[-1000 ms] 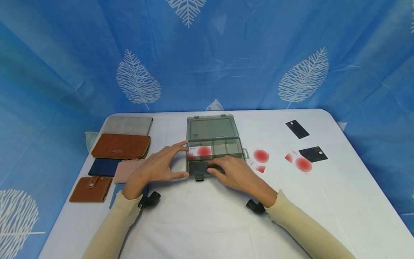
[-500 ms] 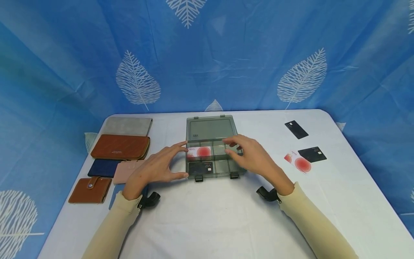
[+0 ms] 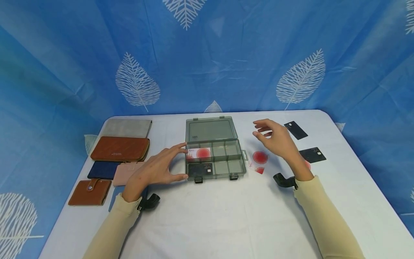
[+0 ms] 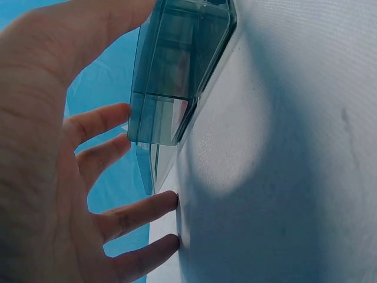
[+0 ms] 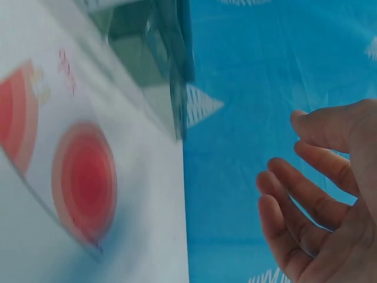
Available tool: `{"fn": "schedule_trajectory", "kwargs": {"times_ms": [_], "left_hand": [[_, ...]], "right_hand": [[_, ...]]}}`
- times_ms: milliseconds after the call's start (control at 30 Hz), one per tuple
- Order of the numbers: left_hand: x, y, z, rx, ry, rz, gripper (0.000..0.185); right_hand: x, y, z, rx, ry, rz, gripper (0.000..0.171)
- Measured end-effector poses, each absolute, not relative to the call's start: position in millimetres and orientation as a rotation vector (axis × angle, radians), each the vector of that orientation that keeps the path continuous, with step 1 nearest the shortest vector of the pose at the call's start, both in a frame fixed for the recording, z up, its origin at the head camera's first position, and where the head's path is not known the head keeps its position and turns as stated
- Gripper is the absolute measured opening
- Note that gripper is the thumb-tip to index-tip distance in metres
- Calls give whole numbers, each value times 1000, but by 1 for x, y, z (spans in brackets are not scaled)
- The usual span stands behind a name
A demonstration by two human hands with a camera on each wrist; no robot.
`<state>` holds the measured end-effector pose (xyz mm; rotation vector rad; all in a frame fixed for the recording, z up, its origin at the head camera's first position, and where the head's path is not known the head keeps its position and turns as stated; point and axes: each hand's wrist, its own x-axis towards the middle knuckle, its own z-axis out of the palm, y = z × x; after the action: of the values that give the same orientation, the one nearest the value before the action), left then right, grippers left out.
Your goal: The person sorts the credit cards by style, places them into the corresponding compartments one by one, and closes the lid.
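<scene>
A translucent grey-green compartment box lies in the head view's middle, its lid folded back. One back compartment holds a red-and-white card; in front of it lies a black VIP card. My left hand is at the box's left side, thumb and fingers spread; in the left wrist view two fingertips meet its wall. Over the table right of the box, my right hand hovers with loosely bent fingers and holds nothing. Below it lies another red-and-white card. Two black cards are farther right.
Wallets lie at the left: a grey one, a long brown zip one, a navy one, a pink one and a small brown one. My right wrist mostly hides a red-and-white card.
My right hand has lifted away from the black VIP card in the front compartment and moved right, off the box. The left hand has stayed at the box's left side.
</scene>
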<state>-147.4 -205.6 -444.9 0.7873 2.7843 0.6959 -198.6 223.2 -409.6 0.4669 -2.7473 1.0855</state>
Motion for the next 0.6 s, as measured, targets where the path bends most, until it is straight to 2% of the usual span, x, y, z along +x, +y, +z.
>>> {"fn": "schedule_trajectory", "kwargs": {"times_ms": [600], "left_hand": [[-147,-206,-449,792,2795,691,83]], "right_hand": [[-217,296,-417,130,-2805,924,45]]}}
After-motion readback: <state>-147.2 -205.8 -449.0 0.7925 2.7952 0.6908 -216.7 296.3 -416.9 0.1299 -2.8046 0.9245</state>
